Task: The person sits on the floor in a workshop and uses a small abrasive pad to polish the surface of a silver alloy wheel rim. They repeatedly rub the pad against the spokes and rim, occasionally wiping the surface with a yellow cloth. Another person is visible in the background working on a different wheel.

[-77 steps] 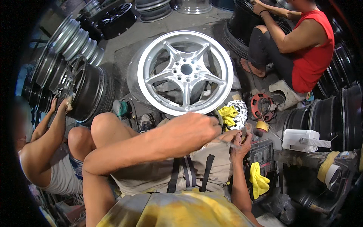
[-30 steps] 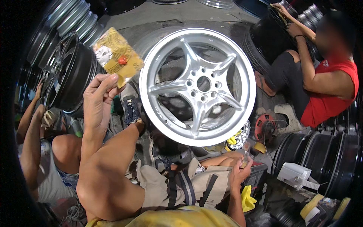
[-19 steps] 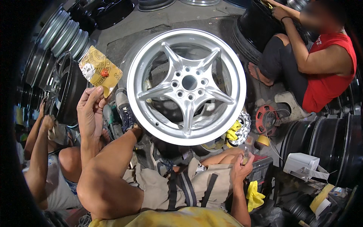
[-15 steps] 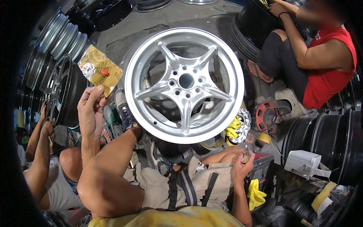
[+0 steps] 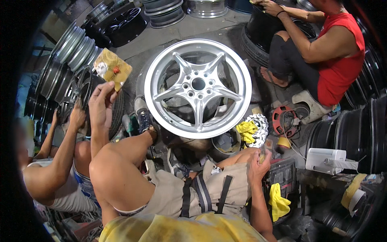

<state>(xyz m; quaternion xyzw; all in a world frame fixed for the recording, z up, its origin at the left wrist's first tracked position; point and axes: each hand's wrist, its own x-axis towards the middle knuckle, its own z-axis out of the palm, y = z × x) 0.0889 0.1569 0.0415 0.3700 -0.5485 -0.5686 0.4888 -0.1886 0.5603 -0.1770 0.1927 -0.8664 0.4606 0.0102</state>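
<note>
My left hand is raised to the left of a silver wheel rim. Between thumb and fingers it pinches a square of yellowish sandpaper, printed side facing up. A white dab of paste and a small orange-red dab lie on the sheet. Low by my right thigh, my right hand is closed round a small, thin, flat piece whose exact kind I cannot make out. The rim, with its star-shaped spokes, rests raised in front of me, and neither hand touches it.
A person in a red top works on a black wheel at far right. Another person sits close on my left. Yellow gloves, a red cable reel, a white box-shaped device and stacked rims lie around.
My view has shifted, so the rim looks smaller and more of the background shows. The sandpaper sits slightly nearer the rim in view. Both hands keep their holds.
</note>
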